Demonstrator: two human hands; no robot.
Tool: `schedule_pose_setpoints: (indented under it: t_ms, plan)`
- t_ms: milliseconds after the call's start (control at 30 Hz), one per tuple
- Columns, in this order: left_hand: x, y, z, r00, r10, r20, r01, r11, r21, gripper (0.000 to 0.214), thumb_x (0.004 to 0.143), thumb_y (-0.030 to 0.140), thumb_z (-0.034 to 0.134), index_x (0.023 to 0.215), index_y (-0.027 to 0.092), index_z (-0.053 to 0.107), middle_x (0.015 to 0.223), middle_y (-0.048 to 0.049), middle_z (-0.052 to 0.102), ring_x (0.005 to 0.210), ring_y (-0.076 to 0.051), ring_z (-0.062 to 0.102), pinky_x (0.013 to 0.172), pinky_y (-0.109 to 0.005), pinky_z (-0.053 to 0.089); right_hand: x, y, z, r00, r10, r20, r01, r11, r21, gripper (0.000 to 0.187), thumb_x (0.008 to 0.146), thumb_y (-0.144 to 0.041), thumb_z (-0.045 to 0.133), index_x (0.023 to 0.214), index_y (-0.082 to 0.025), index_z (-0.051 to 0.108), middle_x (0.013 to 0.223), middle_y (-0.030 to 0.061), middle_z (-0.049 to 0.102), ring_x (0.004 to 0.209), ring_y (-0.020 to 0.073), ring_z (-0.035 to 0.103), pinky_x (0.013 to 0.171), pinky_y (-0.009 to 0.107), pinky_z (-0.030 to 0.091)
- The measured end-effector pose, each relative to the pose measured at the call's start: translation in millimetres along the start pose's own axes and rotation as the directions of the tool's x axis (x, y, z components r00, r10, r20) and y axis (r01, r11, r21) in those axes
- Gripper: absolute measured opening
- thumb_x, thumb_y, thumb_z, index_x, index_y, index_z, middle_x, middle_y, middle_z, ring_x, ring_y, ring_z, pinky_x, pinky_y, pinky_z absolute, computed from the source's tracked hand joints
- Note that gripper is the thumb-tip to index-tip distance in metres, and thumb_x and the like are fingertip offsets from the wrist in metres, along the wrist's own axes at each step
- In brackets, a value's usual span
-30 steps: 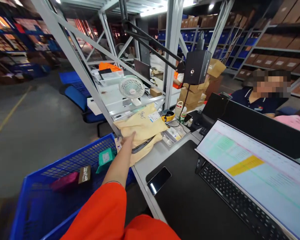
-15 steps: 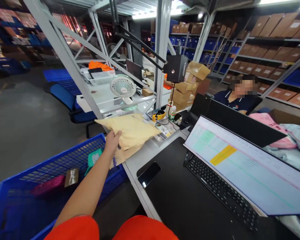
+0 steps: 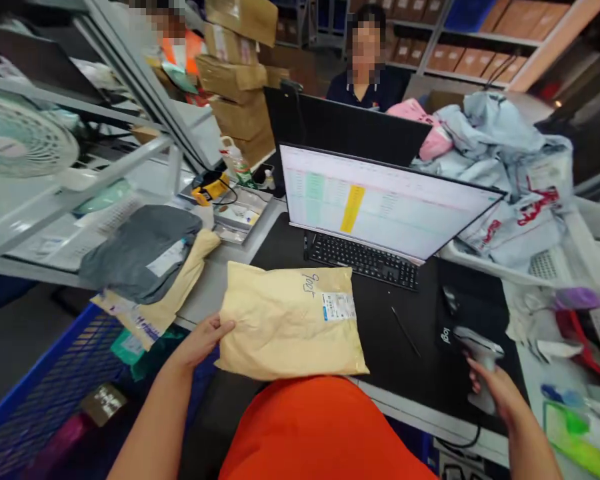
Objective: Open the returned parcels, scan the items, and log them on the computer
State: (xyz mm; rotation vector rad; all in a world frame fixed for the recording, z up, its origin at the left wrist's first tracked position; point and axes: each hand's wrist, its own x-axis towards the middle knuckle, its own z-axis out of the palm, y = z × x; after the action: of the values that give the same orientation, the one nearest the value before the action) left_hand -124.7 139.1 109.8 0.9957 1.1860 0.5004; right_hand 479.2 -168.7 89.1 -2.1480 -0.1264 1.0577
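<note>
My left hand [image 3: 200, 340] grips the left edge of a yellow padded mailer [image 3: 290, 323], thumb on top. The mailer has a white label and handwriting near its top right and lies over the black desk mat [image 3: 395, 353] in front of me. My right hand [image 3: 495, 390] is closed around the handle of a grey barcode scanner [image 3: 477, 363] at the mat's right end. The scanner sits apart from the mailer, well to its right.
A monitor [image 3: 380, 200] and keyboard [image 3: 363, 260] stand behind the mailer. A grey bag [image 3: 140, 250] on another yellow mailer lies at left above a blue basket [image 3: 35, 400]. Bagged parcels [image 3: 510, 173] pile at right. A person [image 3: 367, 63] sits opposite; a fan [image 3: 17, 137] is at far left.
My left hand has carried the yellow mailer from the pile at the desk's left edge to the mat in front of me. The view swung right, and my right hand now shows on the scanner.
</note>
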Motion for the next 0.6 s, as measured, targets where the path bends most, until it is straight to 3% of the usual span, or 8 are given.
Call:
schedule_pose_setpoints:
  t_ms: [67, 200, 267, 333, 400, 500, 600]
  plan:
    - [25, -11, 15.4, 1.0, -0.005, -0.009, 0.007, 0.979, 0.204, 0.055, 0.057, 0.053, 0.087, 0.095, 0.017, 0.072, 0.082, -0.0109, 0.078, 0.091, -0.036, 0.074, 0.074, -0.046, 0.062, -24, -29, 22, 0.974, -0.08, 0.213, 0.093, 0.994, -0.052, 0.062, 0.074, -0.056, 0.072, 0.121, -0.018, 0.059, 0.057, -0.0057, 0.051, 0.045, 0.012, 0.045, 0.046, 0.027, 0.039]
    - [48, -39, 19.3, 0.982, 0.09, -0.167, 0.004, 0.871, 0.491, 0.056, 0.063, 0.067, 0.073, 0.087, 0.017, 0.067, 0.079, -0.0101, 0.075, 0.084, -0.035, 0.072, 0.071, -0.045, 0.06, -75, -90, 100, 0.803, -0.126, 0.583, 0.313, 0.921, -0.233, 0.056, 0.076, -0.054, 0.07, 0.116, -0.016, 0.059, 0.06, -0.0041, 0.058, 0.045, 0.0096, 0.048, 0.045, 0.023, 0.038]
    - [49, -50, 14.3, 0.963, 0.134, -0.234, 0.017, 0.836, 0.548, 0.056, 0.065, 0.069, 0.067, 0.087, 0.017, 0.064, 0.083, -0.0114, 0.073, 0.086, -0.035, 0.071, 0.076, -0.047, 0.059, -88, -108, 140, 0.756, -0.125, 0.643, 0.384, 0.88, -0.28, 0.047, 0.079, -0.045, 0.068, 0.114, -0.016, 0.059, 0.061, -0.0042, 0.058, 0.046, 0.0092, 0.049, 0.044, 0.021, 0.038]
    - [47, -56, 11.3, 0.93, 0.197, -0.311, 0.025, 0.81, 0.586, 0.053, 0.069, 0.065, 0.063, 0.094, 0.018, 0.062, 0.095, -0.0136, 0.071, 0.094, -0.035, 0.069, 0.087, -0.051, 0.056, -91, -117, 168, 0.739, -0.138, 0.659, 0.431, 0.849, -0.305, 0.039, 0.081, -0.039, 0.067, 0.111, -0.016, 0.059, 0.064, -0.0042, 0.058, 0.047, 0.0089, 0.05, 0.043, 0.021, 0.039]
    - [43, -60, 13.3, 0.875, 0.321, -0.363, 0.005, 0.744, 0.669, 0.051, 0.075, 0.06, 0.058, 0.103, 0.018, 0.061, 0.106, -0.0158, 0.068, 0.106, -0.036, 0.065, 0.098, -0.054, 0.052, -89, -119, 183, 0.732, -0.156, 0.663, 0.457, 0.834, -0.309, 0.033, 0.082, -0.038, 0.066, 0.106, -0.016, 0.059, 0.065, -0.0043, 0.056, 0.046, 0.0085, 0.05, 0.043, 0.021, 0.039]
    - [36, -67, 26.0, 0.794, 0.526, -0.304, -0.079, 0.585, 0.807, 0.047, 0.084, 0.054, 0.051, 0.111, 0.017, 0.06, 0.116, -0.0177, 0.063, 0.12, -0.036, 0.058, 0.109, -0.054, 0.045, -83, -115, 187, 0.725, -0.163, 0.669, 0.446, 0.851, -0.276, 0.031, 0.082, -0.04, 0.065, 0.101, -0.016, 0.058, 0.063, -0.0051, 0.054, 0.044, 0.0082, 0.049, 0.041, 0.021, 0.037]
    - [28, -80, 45.2, 0.767, 0.599, -0.23, -0.128, 0.495, 0.86, 0.04, 0.088, 0.048, 0.052, 0.115, 0.019, 0.06, 0.125, -0.0172, 0.06, 0.126, -0.035, 0.055, 0.112, -0.053, 0.043, -73, -102, 175, 0.74, -0.181, 0.647, 0.397, 0.895, -0.204, 0.042, 0.08, -0.048, 0.065, 0.107, -0.017, 0.056, 0.061, -0.0049, 0.057, 0.044, 0.0097, 0.05, 0.042, 0.022, 0.037]
